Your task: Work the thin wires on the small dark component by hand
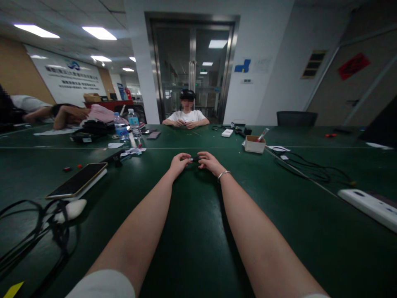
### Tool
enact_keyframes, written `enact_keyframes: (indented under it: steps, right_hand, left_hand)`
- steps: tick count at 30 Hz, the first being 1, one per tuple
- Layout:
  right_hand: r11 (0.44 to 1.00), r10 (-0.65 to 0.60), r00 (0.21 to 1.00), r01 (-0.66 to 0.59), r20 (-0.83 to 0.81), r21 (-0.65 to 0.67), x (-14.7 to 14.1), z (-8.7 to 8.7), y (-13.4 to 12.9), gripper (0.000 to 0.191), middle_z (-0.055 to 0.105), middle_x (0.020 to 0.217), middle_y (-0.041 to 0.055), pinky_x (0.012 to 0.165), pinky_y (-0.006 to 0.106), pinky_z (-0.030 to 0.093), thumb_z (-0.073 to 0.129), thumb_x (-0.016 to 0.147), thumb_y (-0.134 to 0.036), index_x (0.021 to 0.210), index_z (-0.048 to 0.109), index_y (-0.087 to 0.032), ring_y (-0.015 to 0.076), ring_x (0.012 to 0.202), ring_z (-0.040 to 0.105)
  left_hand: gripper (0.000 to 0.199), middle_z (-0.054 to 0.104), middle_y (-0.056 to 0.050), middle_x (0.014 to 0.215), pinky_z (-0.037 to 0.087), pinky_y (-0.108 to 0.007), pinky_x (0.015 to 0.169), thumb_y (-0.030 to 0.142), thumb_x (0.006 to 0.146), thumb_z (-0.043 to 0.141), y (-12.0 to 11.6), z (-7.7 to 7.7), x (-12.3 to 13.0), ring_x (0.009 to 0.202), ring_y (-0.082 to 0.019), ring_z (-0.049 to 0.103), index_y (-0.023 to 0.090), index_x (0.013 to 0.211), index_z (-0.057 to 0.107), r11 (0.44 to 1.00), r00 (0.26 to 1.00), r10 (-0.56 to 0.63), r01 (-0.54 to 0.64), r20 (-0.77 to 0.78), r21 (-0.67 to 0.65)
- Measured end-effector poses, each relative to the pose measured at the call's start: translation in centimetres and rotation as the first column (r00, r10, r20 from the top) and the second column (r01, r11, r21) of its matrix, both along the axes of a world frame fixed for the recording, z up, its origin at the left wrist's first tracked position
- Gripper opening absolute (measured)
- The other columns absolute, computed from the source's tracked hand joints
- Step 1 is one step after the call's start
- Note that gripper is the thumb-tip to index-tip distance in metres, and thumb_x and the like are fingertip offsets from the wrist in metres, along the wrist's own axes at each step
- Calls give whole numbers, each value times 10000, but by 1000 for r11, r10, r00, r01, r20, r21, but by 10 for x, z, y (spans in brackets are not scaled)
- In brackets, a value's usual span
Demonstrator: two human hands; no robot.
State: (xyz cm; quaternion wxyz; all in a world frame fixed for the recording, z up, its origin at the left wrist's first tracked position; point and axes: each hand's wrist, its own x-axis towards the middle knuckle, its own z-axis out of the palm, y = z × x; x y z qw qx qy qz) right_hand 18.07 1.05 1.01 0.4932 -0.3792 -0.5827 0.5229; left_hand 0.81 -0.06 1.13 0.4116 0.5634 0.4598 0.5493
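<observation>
The left hand (179, 165) and the right hand (212, 164) met over the middle of the green counter (198, 248), well in from its near edge. Between their fingertips was a small dark piece (194, 159), too small to identify. The left hand pinched its paler end between thumb and fingers; the right hand, with a bracelet (223, 176) at the wrist, had its bent fingers closed on the darker end.

Toward the counter's near left corner lay a tangle of black cables (40, 219), partly across a white mouse (73, 209), and a phone (77, 180) was beyond them, resting on something white. A white power strip (369, 207) lay toward the right edge. Farther in, a small open box (254, 145) stood to the right of the hands, and water bottles (134, 124) stood upright to their left, nearer the far edge. At that far edge sat a person (186, 118) in a white top, both hands together on the counter.
</observation>
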Motion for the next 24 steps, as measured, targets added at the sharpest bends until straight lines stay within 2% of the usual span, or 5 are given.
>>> enact_keyframes:
  steps: [3, 7, 16, 20, 24]
  right_hand:
    - [1000, 0, 1000, 0, 10, -17, 0, 0, 0, 170, 636, 743, -1, 560, 217, 552, 577, 834, -130, 1002, 584, -152, 34, 401, 526]
    - [1000, 12, 1000, -12, 20, 3, 0, 0, 0, 284, 644, 782, -11, 534, 189, 535, 621, 765, -44, 1015, 584, -173, 42, 442, 568]
    - [1000, 4, 1000, -4, 8, 1, 1, 0, 0, 292, 636, 794, -24, 579, 201, 552, 599, 747, -22, 993, 564, -176, 31, 431, 560]
    - [1000, -4, 1000, 4, 5, -26, 0, 1, -3, 156, 608, 650, -31, 578, 224, 554, 571, 822, -117, 973, 572, -157, 57, 421, 560]
    - [1000, 24, 1000, -24, 14, 10, 0, 3, -4, 265, 640, 730, -31, 567, 202, 543, 578, 771, -29, 994, 580, -173, 35, 414, 549]
  left_hand:
    - [172, 666, -36, 755, 501, -247, 658, 106, 680, 636, -1, 1, 0, 733, -147, 665, 147, 848, 640, 1000, 1000, 0, 0, 1, -3]
    - [172, 667, -35, 756, 504, -255, 671, 101, 685, 632, -3, 3, 0, 731, -148, 666, 146, 851, 642, 1000, 1000, 4, -4, -2, -5]
    - [170, 666, -37, 766, 489, -227, 632, 93, 691, 623, -3, 3, 1, 745, -145, 666, 144, 853, 636, 1000, 1000, 4, -4, -6, -2]
    - [167, 670, -38, 781, 491, -228, 637, 97, 696, 619, -2, 2, 0, 744, -141, 667, 144, 855, 636, 1000, 1000, -3, 3, -3, -2]
    - [173, 671, -42, 778, 492, -227, 629, 105, 687, 633, -2, 2, 0, 752, -148, 668, 143, 856, 636, 1000, 1000, -1, 1, -12, -4]
